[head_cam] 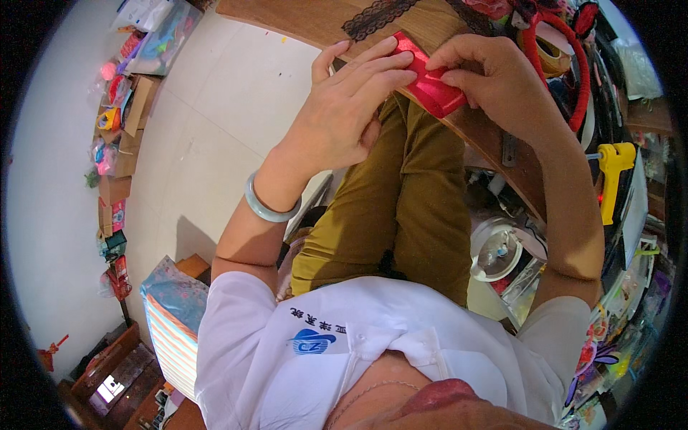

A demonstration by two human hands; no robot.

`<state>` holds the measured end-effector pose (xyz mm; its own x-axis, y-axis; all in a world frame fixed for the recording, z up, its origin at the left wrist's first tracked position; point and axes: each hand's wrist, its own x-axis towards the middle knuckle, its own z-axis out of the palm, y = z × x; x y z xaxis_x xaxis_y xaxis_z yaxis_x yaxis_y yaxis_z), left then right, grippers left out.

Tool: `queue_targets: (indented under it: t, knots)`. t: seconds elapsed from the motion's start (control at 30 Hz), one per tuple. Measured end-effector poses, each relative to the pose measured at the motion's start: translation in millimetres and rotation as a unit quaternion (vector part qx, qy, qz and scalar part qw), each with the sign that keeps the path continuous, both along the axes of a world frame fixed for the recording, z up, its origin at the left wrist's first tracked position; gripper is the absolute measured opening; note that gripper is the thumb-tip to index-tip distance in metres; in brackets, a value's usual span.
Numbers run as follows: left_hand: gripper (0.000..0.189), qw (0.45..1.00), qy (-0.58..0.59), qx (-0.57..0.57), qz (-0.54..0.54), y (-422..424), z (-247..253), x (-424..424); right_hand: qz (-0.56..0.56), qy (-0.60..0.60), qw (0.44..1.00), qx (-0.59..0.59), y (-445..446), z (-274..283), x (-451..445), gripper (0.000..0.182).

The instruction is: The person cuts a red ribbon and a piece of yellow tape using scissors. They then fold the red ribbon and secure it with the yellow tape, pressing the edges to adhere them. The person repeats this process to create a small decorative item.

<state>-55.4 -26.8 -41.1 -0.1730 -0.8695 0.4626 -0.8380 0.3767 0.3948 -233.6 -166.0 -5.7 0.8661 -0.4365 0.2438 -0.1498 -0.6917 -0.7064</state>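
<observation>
A piece of shiny red satin-like fabric (442,100) lies at the edge of a wooden table (314,24) near the top of the view. My left hand (352,102), with a pale bangle on its wrist, rests its fingertips on the fabric's left side; the fingers are spread. From the right, my right hand (492,75) pinches the fabric between thumb and index finger. Whether anything small sits within that pinch is hidden. Just beyond my hands, a strip of black lace (376,20) lies across the tabletop.
Right of my right hand are a red wrapped hoop (581,75) and a roll of tape (551,54). A yellow glue gun (614,180) stands beside my right forearm. Below the table edge sits a round white container (497,250). Cardboard boxes (129,150) line the left wall.
</observation>
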Motion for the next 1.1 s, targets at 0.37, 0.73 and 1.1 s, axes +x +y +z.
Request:
queue_targets:
  t: [0.37, 0.73, 1.1]
  knots:
    - [0.070, 0.999, -0.051, -0.011, -0.009, 2, -7, 2, -0.047, 0.072, 0.996, -0.026, 11, 1, 5, 0.040]
    - [0.072, 0.997, -0.067, -0.027, -0.008, 1, -9, 1, -0.078, 0.042, 0.960, -0.267, 27, 2, -7, 0.038]
    - [0.073, 0.995, -0.077, -0.041, 0.039, 0, -8, -12, -0.010, 0.143, 0.944, -0.298, 72, 3, -44, 0.064]
